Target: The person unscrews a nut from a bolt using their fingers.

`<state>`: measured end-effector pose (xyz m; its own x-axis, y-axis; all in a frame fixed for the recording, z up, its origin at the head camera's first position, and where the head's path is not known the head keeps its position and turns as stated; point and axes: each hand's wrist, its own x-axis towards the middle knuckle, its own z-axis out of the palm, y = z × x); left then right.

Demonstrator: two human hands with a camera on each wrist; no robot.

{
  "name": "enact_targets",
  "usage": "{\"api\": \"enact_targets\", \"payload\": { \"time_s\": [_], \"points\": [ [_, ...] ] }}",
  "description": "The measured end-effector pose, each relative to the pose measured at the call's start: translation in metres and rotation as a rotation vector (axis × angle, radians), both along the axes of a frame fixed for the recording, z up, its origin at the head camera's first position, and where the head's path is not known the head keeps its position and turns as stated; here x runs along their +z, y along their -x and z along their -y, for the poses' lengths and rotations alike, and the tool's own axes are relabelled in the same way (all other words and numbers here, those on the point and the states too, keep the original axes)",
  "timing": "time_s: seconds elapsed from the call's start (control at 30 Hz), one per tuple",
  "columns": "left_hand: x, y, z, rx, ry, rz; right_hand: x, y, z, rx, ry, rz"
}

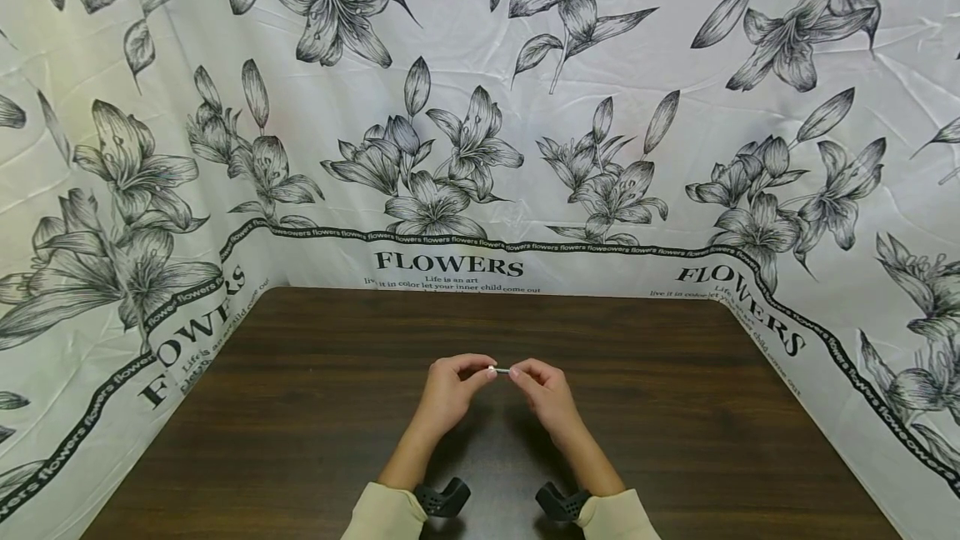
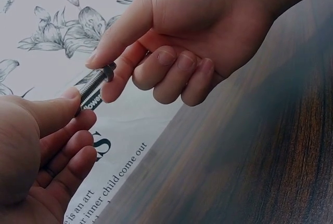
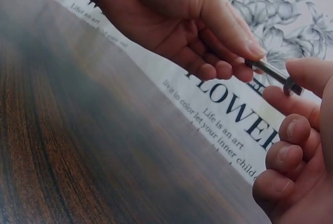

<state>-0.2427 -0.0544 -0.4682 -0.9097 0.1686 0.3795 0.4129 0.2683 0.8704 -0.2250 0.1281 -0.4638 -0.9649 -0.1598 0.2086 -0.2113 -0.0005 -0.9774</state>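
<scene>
Over the table, a small metal bolt (image 1: 502, 371) spans the gap between the two hands. My left hand (image 1: 447, 390) pinches one end of it between thumb and index finger, hiding that end. In the left wrist view the threaded shank (image 2: 92, 85) shows between the hands. A nut (image 2: 109, 72) sits round the bolt close to its other end, whose tip pokes past it. My right hand (image 1: 547, 397) has thumb and index finger at this nut (image 3: 289, 84), one on each side. Its other fingers are curled in toward the palm.
A dark wood-grain table (image 1: 315, 440) lies beneath both hands. White cloth (image 1: 465, 190) printed with black flowers and lettering hangs behind it and along both sides. Each wrist wears a black strapped device, the left one (image 1: 444, 498) and the right one (image 1: 561, 502), below light sleeves.
</scene>
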Motion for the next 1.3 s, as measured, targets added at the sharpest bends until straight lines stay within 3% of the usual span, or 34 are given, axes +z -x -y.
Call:
{"api": "enact_targets", "payload": {
  "time_s": [0.27,0.73,1.17,1.3],
  "points": [
    [0.0004,0.0000,0.0006,0.007,0.001,-0.004,0.0072,-0.0052,-0.0013,0.039,0.045,-0.063],
    [0.0029,-0.0007,0.0016,0.008,-0.002,0.014,0.0054,-0.0022,-0.0005,0.065,0.002,-0.140],
    [0.0023,-0.0007,0.0010,-0.002,-0.001,0.029,0.0052,-0.0028,0.0021,0.000,-0.143,-0.171],
    [0.0022,-0.0011,0.0007,-0.002,-0.001,0.034,0.0065,-0.0038,0.0023,-0.030,-0.141,-0.132]
  ]
}}
